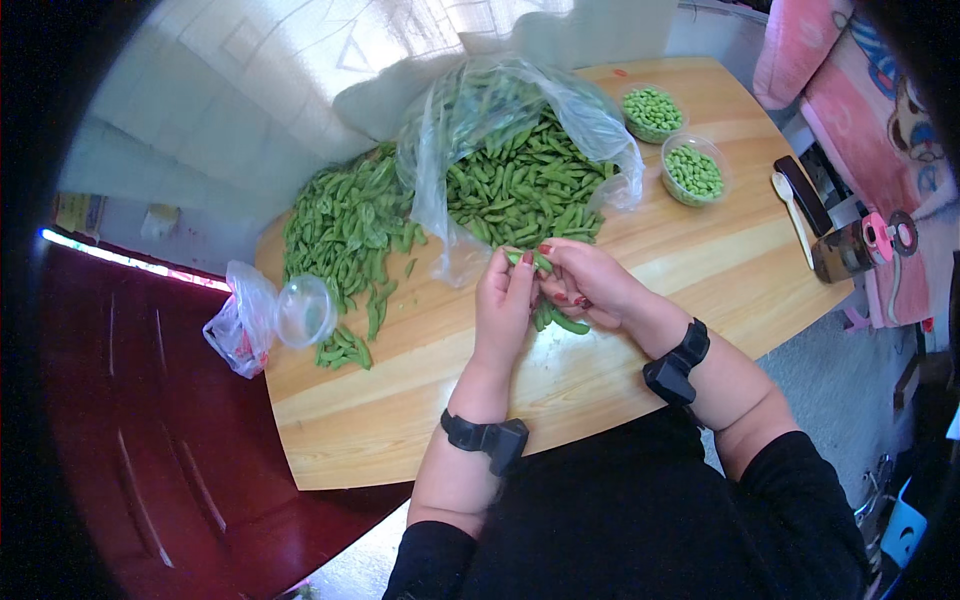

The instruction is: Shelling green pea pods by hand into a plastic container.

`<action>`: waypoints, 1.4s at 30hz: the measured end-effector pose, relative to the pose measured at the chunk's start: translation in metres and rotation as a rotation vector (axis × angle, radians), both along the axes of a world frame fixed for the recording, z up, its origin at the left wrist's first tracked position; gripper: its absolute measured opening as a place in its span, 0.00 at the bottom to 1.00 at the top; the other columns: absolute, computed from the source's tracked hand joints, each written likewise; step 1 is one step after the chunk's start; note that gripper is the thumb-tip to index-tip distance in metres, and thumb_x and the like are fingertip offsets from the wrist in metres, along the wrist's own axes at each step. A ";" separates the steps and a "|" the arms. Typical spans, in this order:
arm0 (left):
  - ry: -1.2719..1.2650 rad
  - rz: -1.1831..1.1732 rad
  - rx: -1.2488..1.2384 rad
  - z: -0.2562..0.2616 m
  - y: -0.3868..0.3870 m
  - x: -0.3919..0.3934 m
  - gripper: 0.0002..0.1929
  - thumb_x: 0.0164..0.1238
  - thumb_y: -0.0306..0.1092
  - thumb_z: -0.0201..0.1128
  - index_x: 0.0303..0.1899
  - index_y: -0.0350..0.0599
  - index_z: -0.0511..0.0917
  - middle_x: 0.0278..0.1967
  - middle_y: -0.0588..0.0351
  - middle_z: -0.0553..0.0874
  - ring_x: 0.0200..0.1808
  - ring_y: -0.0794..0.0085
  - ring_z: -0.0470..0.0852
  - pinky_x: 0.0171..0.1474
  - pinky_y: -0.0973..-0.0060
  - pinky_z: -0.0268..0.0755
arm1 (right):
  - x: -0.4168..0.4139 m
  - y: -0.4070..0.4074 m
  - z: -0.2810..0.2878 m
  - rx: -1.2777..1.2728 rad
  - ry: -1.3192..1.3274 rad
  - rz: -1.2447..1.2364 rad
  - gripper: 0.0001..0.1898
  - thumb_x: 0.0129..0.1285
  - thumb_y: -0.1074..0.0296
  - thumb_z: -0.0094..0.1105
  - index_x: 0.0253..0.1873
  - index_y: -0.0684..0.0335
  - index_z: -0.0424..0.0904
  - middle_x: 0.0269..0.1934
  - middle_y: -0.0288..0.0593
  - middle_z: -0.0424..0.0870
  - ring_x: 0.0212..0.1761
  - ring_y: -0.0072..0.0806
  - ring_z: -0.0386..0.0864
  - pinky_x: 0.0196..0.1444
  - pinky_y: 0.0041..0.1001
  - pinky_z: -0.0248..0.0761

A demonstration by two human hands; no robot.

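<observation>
Between my left hand (506, 300) and my right hand (596, 281) is a green soybean pod (529, 260), pinched by the fingers of both. Several more pods (566, 321) lie on the wooden table just below my hands. Behind them, a clear plastic bag (442, 150) lies open around a large heap of pods (525, 180). Another pile of pods (337, 225) spreads to its left, with a small cluster (343, 349) nearer the table's left edge. Two clear plastic bowls of shelled green beans (652, 112) (694, 172) stand at the back right.
A clear empty-looking plastic container (305, 311) and a white plastic bag (244, 322) sit at the left edge of the wooden table (360, 427). Towards the right edge are a light spoon (793, 217), a dark case (804, 196) and a bottle with a pink lid (847, 247). A curtain hangs behind.
</observation>
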State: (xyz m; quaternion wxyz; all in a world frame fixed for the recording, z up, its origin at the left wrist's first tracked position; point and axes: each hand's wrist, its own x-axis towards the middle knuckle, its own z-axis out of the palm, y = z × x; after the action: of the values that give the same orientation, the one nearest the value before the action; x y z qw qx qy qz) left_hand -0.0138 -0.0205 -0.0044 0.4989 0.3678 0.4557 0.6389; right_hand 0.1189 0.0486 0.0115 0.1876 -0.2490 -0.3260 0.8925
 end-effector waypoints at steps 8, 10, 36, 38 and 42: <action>-0.288 0.051 -0.112 0.000 0.000 -0.006 0.07 0.75 0.36 0.53 0.35 0.48 0.72 0.19 0.67 0.73 0.16 0.86 0.66 0.19 0.84 0.54 | -0.007 -0.008 -0.009 0.661 -0.076 -0.033 0.04 0.72 0.68 0.49 0.43 0.60 0.67 0.25 0.32 0.72 0.23 0.18 0.69 0.25 0.20 0.60; -0.345 0.050 -0.147 0.000 -0.001 -0.008 0.08 0.75 0.37 0.54 0.34 0.48 0.72 0.17 0.66 0.73 0.14 0.85 0.66 0.17 0.84 0.54 | -0.007 -0.010 -0.010 0.724 -0.108 -0.039 0.04 0.72 0.69 0.49 0.43 0.61 0.67 0.25 0.35 0.73 0.24 0.23 0.72 0.27 0.24 0.63; 0.124 0.100 0.004 0.004 -0.005 0.003 0.07 0.77 0.34 0.53 0.35 0.47 0.71 0.20 0.70 0.70 0.20 0.89 0.64 0.22 0.86 0.53 | -0.001 -0.003 -0.011 0.366 -0.008 -0.013 0.05 0.73 0.70 0.42 0.44 0.59 0.69 0.23 0.31 0.71 0.18 0.12 0.61 0.20 0.15 0.52; 0.197 0.134 0.056 0.005 -0.004 0.006 0.08 0.77 0.34 0.53 0.34 0.48 0.71 0.20 0.71 0.69 0.19 0.90 0.63 0.22 0.86 0.52 | 0.001 -0.002 -0.012 0.367 0.002 -0.011 0.03 0.71 0.71 0.44 0.44 0.60 0.69 0.24 0.31 0.72 0.18 0.12 0.61 0.20 0.15 0.52; 0.133 0.098 0.087 0.004 -0.007 0.003 0.06 0.77 0.30 0.54 0.36 0.45 0.71 0.24 0.70 0.73 0.23 0.91 0.67 0.24 0.88 0.56 | 0.001 -0.004 -0.005 0.304 0.038 -0.016 0.03 0.71 0.71 0.45 0.44 0.59 0.69 0.24 0.31 0.72 0.18 0.12 0.61 0.19 0.15 0.51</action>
State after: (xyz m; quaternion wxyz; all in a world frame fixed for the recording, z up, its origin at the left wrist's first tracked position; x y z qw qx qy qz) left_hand -0.0107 -0.0271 -0.0007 0.4189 0.4082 0.4771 0.6560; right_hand 0.1201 0.0448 0.0062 0.2366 -0.2035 -0.4518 0.8357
